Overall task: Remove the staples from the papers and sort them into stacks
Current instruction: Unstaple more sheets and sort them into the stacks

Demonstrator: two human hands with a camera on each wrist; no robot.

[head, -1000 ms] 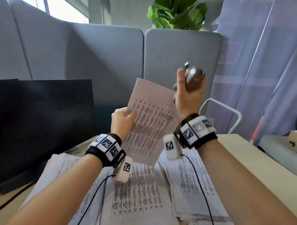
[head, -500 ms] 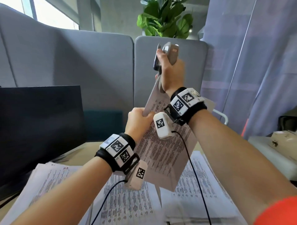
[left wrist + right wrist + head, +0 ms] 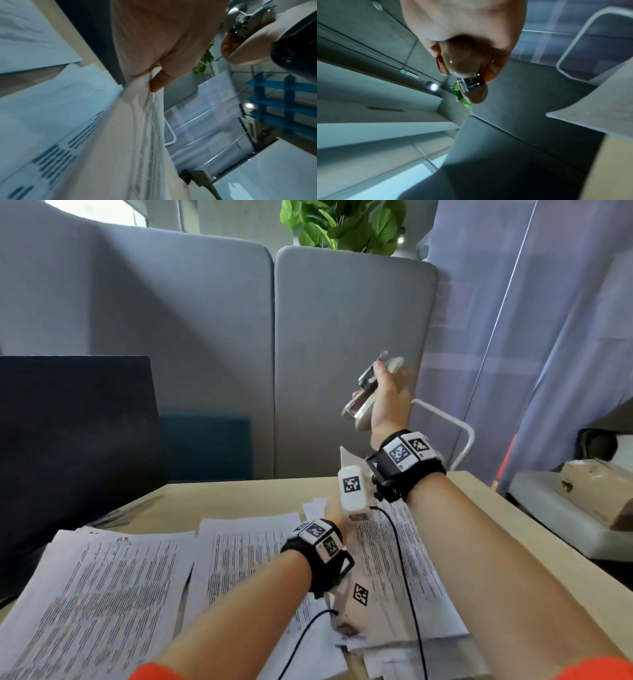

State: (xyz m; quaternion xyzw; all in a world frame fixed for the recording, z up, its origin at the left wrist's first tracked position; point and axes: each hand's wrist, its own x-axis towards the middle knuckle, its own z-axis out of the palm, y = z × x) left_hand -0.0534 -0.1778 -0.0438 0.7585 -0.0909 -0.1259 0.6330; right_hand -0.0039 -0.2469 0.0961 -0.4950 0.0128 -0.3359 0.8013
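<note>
My right hand [image 3: 385, 397] is raised above the desk and grips a grey and metal staple remover [image 3: 364, 397], whose steel jaws [image 3: 471, 83] point away from me. My left hand [image 3: 154, 82] is low over the desk, mostly hidden behind the right wrist camera in the head view. It pinches a few printed sheets [image 3: 150, 121] by their edge; one corner [image 3: 345, 455] pokes up over the right stack [image 3: 387, 559]. A left stack [image 3: 96, 594] and a middle stack [image 3: 246, 559] of printed pages lie flat on the wooden desk [image 3: 496, 525].
A dark monitor [image 3: 68, 440] stands at the left. Grey partition panels [image 3: 342, 354] close the desk's far edge, with a plant [image 3: 342, 224] behind. A white chair frame [image 3: 455, 433] and a beige box [image 3: 599, 484] are at the right.
The left hand has brought the held sheets down from in front of me to the right stack. The right hand has pulled the staple remover off the paper's top corner and swung lower right.
</note>
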